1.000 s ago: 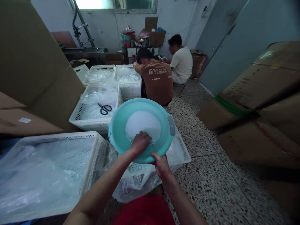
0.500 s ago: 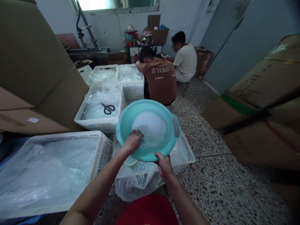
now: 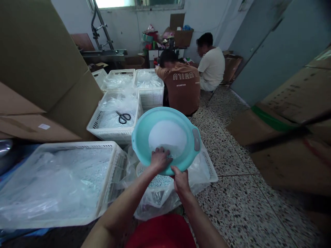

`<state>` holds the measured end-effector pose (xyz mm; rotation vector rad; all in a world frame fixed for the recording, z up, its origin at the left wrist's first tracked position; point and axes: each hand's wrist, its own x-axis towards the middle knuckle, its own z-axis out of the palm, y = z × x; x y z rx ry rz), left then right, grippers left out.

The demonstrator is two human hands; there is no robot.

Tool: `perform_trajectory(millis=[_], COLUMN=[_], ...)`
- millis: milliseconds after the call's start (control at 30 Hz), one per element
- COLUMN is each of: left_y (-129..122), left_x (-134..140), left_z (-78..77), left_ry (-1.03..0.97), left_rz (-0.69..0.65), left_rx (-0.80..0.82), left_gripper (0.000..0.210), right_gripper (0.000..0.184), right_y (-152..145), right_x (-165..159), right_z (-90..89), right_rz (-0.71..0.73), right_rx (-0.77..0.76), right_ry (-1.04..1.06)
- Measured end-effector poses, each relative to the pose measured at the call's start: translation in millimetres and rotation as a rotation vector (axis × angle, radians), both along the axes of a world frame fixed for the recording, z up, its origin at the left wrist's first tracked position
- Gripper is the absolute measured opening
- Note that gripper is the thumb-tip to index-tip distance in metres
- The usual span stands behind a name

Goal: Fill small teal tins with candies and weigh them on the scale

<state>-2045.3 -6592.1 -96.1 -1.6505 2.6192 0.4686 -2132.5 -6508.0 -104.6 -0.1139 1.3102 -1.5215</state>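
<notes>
A turquoise plastic basin (image 3: 141, 132) with a grey handle patch is held over a plastic-lined crate, and it tilts towards me. My right hand (image 3: 181, 179) grips its near rim, thumb on the inside and fingers underneath. Inside the basin lies a smooth white mound (image 3: 168, 133), perhaps powder or fine grains. My left hand (image 3: 159, 159) rests at the near side of that mound with its fingers spread, among small pale pieces it partly hides. Below, pale blue and white beads (image 3: 160, 181) show in the crate's clear plastic liner (image 3: 148, 206).
On the left stands a wide white crate (image 3: 113, 155) under plastic film. Black scissors (image 3: 123, 117) lie in another crate (image 3: 113, 132) ahead. Two people (image 3: 183, 89) sit beyond the basin. Cardboard boxes rise at left (image 3: 23, 127) and right (image 3: 284, 148).
My left hand has shifted right along the near inside of the basin. The basin remains in my right hand, and the view has turned slightly left.
</notes>
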Motion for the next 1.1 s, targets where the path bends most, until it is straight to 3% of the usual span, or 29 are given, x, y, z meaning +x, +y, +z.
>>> perform_trajectory(millis=[133,300,400,533,700,800,933,1100], left_y=[-0.3,5.0,10.0,4.3,0.8,0.7,5.8,11.9], left_x=[-5.1,7.5,8.4,4.4,1.7,5.0,13.8,22.9], left_z=[3.4,9.8,4.4,-6.5,-0.4,-1.6,-14.8,-29.3], left_ry=[-0.034,-0.058,-0.014,0.032,0.026,0.023,0.015,0.03], left_rz=[-0.077,0.003,-0.037,0.03,-0.052,-0.131,-0.175,-0.121], left_rx=[0.012,0.042,0.149,0.172,0.274,0.209,0.081,0.012], left_gripper=[0.028,0.04,0.048,0.062,0.041,0.032,0.023,0.025], right_gripper=[0.039,0.039,0.041,0.039,0.036,0.037,0.045,0.053], right_y=[-2.7,5.1,6.6,-0.6,-4.4,-10.4,-20.7,-27.4], right_x=[-1.7,-1.5,0.8,5.0,5.7,-1.5,-23.6,-50.3], right_z=[0.4,-2.7,-9.7,-18.2,-22.0,-29.6,-47.6,-65.4], right_rz=[-0.032,-0.081,-0.093,-0.086,-0.082,-0.111,-0.106,-0.16], right_rx=[0.024,0.068,0.093,0.021,0.03,0.042,0.018,0.021], right_ry=[-0.021,-0.004,0.038,0.102,0.166,0.166,0.248,0.341])
